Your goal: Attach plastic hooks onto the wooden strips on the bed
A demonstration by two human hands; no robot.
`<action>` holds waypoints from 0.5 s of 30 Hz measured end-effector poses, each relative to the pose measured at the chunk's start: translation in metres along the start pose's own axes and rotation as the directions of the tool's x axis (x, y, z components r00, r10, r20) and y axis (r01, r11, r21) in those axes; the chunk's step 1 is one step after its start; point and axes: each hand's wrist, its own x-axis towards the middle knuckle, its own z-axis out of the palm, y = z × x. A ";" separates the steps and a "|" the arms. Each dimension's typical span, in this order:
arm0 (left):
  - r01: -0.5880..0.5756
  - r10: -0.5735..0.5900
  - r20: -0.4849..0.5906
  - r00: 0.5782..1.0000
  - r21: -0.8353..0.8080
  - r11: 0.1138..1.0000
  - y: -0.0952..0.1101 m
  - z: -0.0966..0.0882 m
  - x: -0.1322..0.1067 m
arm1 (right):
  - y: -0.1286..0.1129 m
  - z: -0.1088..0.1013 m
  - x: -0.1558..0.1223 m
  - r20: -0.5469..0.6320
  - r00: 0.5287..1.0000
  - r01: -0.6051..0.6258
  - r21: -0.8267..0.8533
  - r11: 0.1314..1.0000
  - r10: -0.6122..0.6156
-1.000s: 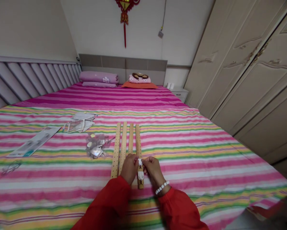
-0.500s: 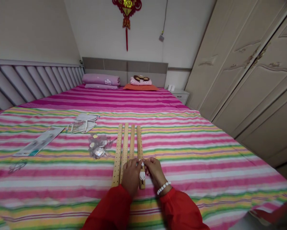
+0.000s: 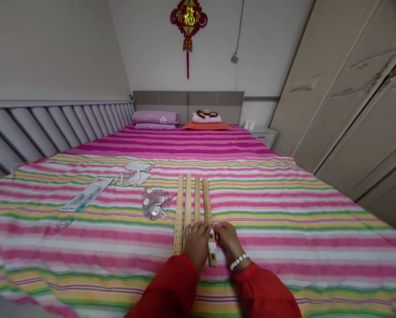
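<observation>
Several long wooden strips [image 3: 187,203] with rows of small holes lie side by side on the striped bedspread [image 3: 284,221]. My left hand [image 3: 196,245] and my right hand [image 3: 229,240] meet over the near end of the rightmost strip [image 3: 206,201]. Both hands pinch a small white piece [image 3: 212,246] against that strip. My fingers are curled together. A white bead bracelet [image 3: 238,261] circles my right wrist, and red sleeves cover both arms.
A clear bag of small metal parts [image 3: 153,206] lies left of the strips. Flat packets [image 3: 133,174] and a long card [image 3: 87,194] lie farther left. Pillows [image 3: 155,118] sit at the headboard. A wardrobe [image 3: 356,101] stands on the right.
The camera view has shifted left and tilted up, so everything sits further right in the picture. My hands stay on the white piece at the strip's near end.
</observation>
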 end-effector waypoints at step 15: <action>0.315 -0.235 -0.435 0.869 0.121 0.941 -0.151 -0.094 0.031 | -0.006 -0.002 -0.017 -0.052 0.999 0.005 0.073 0.997 -0.002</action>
